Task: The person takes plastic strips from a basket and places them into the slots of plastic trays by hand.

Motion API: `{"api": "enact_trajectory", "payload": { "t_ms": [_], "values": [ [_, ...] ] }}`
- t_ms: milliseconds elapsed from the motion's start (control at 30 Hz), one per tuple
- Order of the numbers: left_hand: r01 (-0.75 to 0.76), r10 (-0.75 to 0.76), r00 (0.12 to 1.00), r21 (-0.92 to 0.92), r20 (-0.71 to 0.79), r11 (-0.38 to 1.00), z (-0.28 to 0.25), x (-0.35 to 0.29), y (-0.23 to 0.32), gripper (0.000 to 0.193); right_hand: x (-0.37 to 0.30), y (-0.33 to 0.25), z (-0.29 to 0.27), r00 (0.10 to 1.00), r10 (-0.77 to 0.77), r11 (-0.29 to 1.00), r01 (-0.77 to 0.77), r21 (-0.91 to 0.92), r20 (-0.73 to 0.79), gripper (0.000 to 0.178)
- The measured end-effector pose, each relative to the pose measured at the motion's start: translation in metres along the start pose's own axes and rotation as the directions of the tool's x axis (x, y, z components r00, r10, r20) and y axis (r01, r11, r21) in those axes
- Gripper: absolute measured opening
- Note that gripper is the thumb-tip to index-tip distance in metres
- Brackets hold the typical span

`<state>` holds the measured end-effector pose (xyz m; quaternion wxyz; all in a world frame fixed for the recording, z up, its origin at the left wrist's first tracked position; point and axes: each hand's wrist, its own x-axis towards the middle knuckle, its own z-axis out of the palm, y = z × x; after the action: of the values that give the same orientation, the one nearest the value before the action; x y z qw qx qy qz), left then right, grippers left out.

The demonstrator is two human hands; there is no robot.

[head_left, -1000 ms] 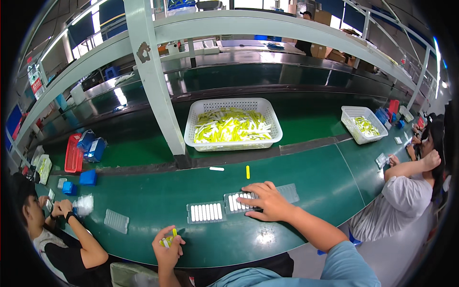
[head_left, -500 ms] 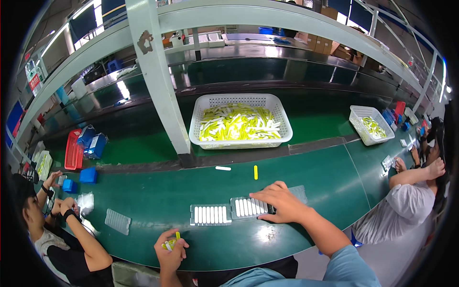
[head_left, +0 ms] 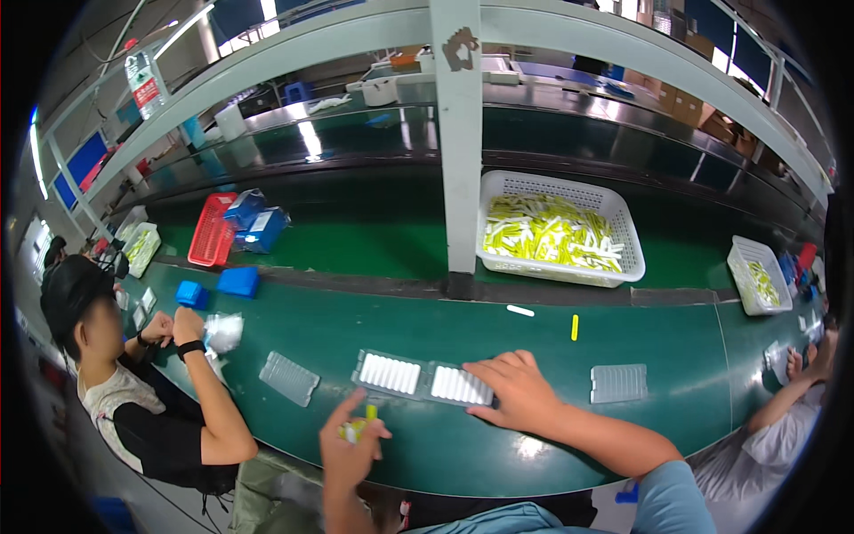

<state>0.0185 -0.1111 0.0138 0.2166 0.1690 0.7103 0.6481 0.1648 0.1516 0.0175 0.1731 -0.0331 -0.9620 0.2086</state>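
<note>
My left hand [head_left: 345, 458] holds several short yellow-green and white plastic sticks [head_left: 354, 432] against its palm, one yellow stick poking up. Its index finger points out toward a clear plastic tray [head_left: 389, 374] filled with a row of white sticks. A second clear tray [head_left: 460, 384], also lined with white sticks, adjoins it on the right. The fingers and thumb of my right hand [head_left: 523, 392] grip this second tray's right end and hide part of it. Beyond the trays, a loose white stick [head_left: 520, 311] and a loose yellow stick [head_left: 575, 327] lie on the green table.
Unfilled clear trays lie at the right [head_left: 618, 384] and left [head_left: 289, 379]. A white basket [head_left: 562, 274] heaped with sticks stands behind a white post [head_left: 458, 160]. Blue boxes [head_left: 238, 282] and a red basket [head_left: 206, 233] are far left. A co-worker [head_left: 133, 392] sits left, another right.
My view has turned left. The two filled trays have slid left with my right hand, away from the unfilled right tray. My left hand has come nearer them, index finger extended.
</note>
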Motion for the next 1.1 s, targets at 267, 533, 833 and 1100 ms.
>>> {"api": "enact_trajectory", "payload": {
  "t_ms": [267,533,833,1100],
  "values": [
    [0.239,-0.288,0.956,0.427,0.053,0.872,-0.123,0.051,0.004,0.071,0.068,-0.015,0.043,0.987,-0.152,0.985,0.156,0.073,-0.057,0.068],
    [0.098,-0.293,0.934,0.641,0.205,0.761,-0.098,-0.007,0.002,0.052,-0.069,0.060,-0.075,1.000,0.015,1.000,-0.015,0.001,-0.016,0.051],
    [-0.075,-0.463,0.733,0.735,0.499,0.673,0.027,-0.004,0.045,0.039,-0.173,0.091,-0.094,0.936,0.348,0.934,-0.340,-0.113,0.054,0.067],
    [-0.545,-0.229,0.394,0.427,0.890,0.721,0.128,0.028,0.027,0.047,-0.128,0.060,-0.064,0.966,0.217,0.976,-0.213,-0.043,0.142,0.066]
  ]
}}
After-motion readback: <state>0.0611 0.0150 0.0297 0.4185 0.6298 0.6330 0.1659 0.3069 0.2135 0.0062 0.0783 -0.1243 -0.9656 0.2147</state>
